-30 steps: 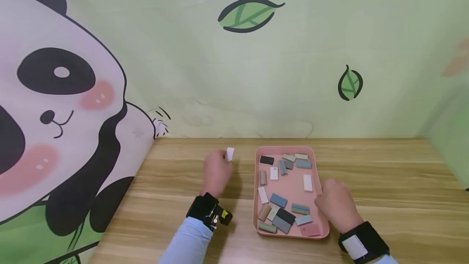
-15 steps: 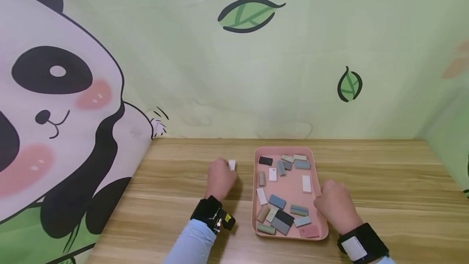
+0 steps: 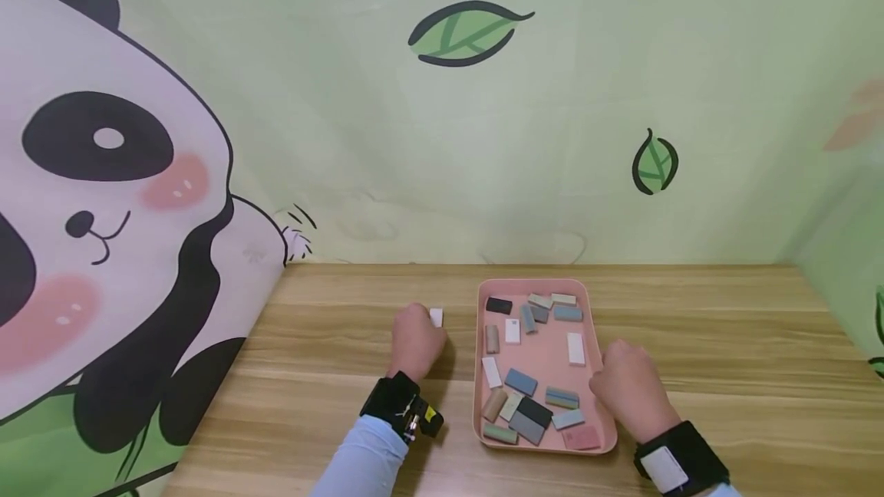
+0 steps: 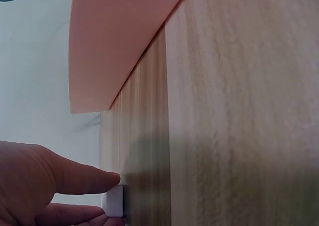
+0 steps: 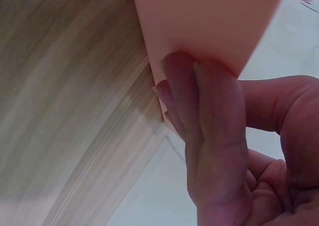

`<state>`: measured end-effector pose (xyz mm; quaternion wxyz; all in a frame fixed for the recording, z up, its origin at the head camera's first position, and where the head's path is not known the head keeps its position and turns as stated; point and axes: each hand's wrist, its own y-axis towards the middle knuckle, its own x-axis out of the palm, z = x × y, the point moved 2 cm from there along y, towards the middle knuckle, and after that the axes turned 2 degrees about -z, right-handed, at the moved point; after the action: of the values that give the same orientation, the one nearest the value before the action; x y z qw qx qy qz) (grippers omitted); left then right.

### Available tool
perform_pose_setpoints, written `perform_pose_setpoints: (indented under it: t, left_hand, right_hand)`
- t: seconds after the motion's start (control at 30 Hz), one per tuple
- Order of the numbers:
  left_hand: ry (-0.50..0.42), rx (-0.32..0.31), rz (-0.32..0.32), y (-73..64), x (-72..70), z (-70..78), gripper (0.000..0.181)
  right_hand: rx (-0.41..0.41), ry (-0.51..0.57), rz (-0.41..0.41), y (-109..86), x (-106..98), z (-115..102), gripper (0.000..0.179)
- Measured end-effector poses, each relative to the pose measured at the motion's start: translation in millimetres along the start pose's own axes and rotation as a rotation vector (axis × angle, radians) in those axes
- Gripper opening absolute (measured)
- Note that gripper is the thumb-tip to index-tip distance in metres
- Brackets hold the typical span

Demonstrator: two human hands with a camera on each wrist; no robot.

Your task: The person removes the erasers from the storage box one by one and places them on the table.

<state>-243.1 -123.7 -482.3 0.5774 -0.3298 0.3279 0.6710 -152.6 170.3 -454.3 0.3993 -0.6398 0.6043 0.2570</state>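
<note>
My left hand (image 3: 417, 340) pinches a small white eraser-like block (image 3: 437, 317) left of the pink tray. In the left wrist view, thumb and fingers hold the block (image 4: 114, 201) at its ends, right down at the tabletop; whether it bears on the wood I cannot tell. My right hand (image 3: 630, 390) grips the right rim of the tray (image 3: 545, 359). In the right wrist view, the fingers (image 5: 219, 111) lie along the tray's outer wall (image 5: 209, 21) and the thumb reaches behind the rim.
Inside the tray lie several small blocks: white ones such as the white block (image 3: 576, 349), a blue block (image 3: 521, 382), a dark block (image 3: 535, 410), a pink block (image 3: 582, 437) and a green rounded piece (image 3: 500, 433). Behind the wooden table (image 3: 725, 343) hangs a printed panda cloth (image 3: 359, 136).
My left hand has come down with the white block, nearer to me and slightly right, then slowed. My right hand stays on the tray's rim; the pieces in the tray keep their places.
</note>
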Motion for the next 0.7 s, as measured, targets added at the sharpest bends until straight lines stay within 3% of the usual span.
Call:
perform_pose_setpoints:
  t: [0.27,0.43,0.7]
  left_hand:
    - [0.006,-0.013,-0.013,-0.5,-1.3,1.8,0.014]
    - [0.035,0.013,-0.004,0.2,-8.0,7.3,0.013]
    - [0.056,0.114,0.051,-6.5,-28.7,42.9,0.038]
  right_hand:
    - [-0.001,0.011,-0.007,-0.4,-1,0,0.009]
    - [-0.011,0.009,-0.002,-0.1,-1,-1,0.008]
    - [-0.014,0.008,-0.003,0.2,1,0,0.007]
